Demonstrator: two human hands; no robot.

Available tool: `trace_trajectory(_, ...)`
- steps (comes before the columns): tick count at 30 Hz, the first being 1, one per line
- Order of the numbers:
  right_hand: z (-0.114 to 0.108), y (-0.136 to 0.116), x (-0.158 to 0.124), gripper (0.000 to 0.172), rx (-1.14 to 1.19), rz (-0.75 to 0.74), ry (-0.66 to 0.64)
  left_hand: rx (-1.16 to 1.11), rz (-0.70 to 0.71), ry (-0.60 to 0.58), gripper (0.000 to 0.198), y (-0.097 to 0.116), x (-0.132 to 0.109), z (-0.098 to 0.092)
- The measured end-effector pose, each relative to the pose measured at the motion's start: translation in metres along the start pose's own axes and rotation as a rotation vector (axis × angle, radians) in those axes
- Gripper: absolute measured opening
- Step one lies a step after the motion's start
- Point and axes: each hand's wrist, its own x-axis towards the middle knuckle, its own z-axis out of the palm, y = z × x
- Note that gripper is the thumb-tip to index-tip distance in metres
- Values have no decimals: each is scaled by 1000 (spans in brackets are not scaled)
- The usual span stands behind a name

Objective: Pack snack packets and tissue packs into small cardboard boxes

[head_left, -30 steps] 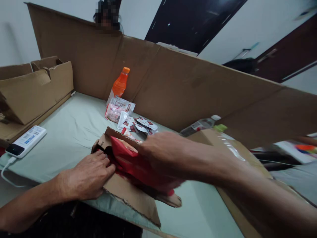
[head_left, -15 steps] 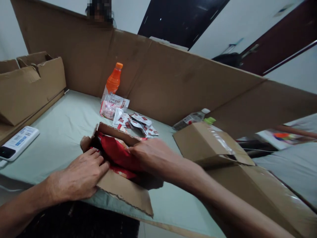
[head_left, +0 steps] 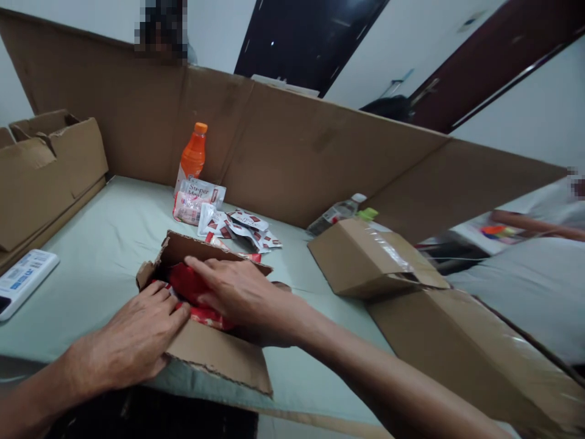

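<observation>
A small open cardboard box (head_left: 214,356) sits on the pale green table near its front edge, with red packets (head_left: 185,283) inside. My right hand (head_left: 237,292) lies flat on top of the red packets, fingers stretched out and pressing down. My left hand (head_left: 132,338) rests on the box's left side, its fingertips touching the packets at the box's edge, fingers fairly flat.
Behind the box lie loose sachets (head_left: 242,225), a pink packet (head_left: 194,201) and an orange bottle (head_left: 192,155). A taped carton (head_left: 372,259) and a flattened carton (head_left: 475,353) are at right, an open carton (head_left: 46,171) and a white power bank (head_left: 22,280) at left. A cardboard wall (head_left: 320,152) fences the table; another person sits beyond it.
My right hand has pushed the red packets down into the box and now lies flat over them. The view has shifted, with things sliding left in the picture.
</observation>
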Motion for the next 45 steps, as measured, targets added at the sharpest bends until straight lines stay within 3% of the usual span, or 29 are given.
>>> trace_trajectory(3, 5, -6, 26, 35, -71, 32, -115, 17, -4, -19, 58, 0, 1, 1)
trace_trajectory(7, 12, -13, 60, 30, -151, -1, -185, 41, -25, -56, 65, 1, 3, -2)
trace_trajectory(11, 3, -6, 49, 29, -61, -32, -188, 25, -34, -49, 69, 2, 0, -4)
trace_trajectory(14, -6, 11, 9, 28, 135, 21, -22, -6, 36, 75, 63, -2, -9, -5)
trace_trajectory(18, -6, 31, -61, 30, 274, 118, 416, -45, 143, 352, 48, -11, -27, -8)
trace_trajectory(20, 2, 35, -89, 27, 300, 158, 574, -65, 138, 458, 49, -15, -35, -8)
trace_trajectory(23, 22, 36, -110, 22, 322, 218, 671, -67, 30, 603, 52, -19, -42, -5)
trace_trajectory(27, 59, 35, -103, 24, 399, 135, 665, -43, -155, 815, 64, -24, -45, 8)
trace_trajectory(32, 82, 38, -86, 26, 476, 29, 602, -183, -272, 739, 71, -30, -39, 23)
trace_trajectory(36, 80, 41, -88, 27, 523, 9, 597, -230, -250, 658, 66, -30, -30, 23)
trace_trajectory(42, 77, 40, -89, 24, 519, 9, 643, -266, -220, 642, 60, -29, -23, 15)
trace_trajectory(45, 77, 39, -89, 24, 475, 17, 725, -272, -239, 670, 56, -31, -21, 17)
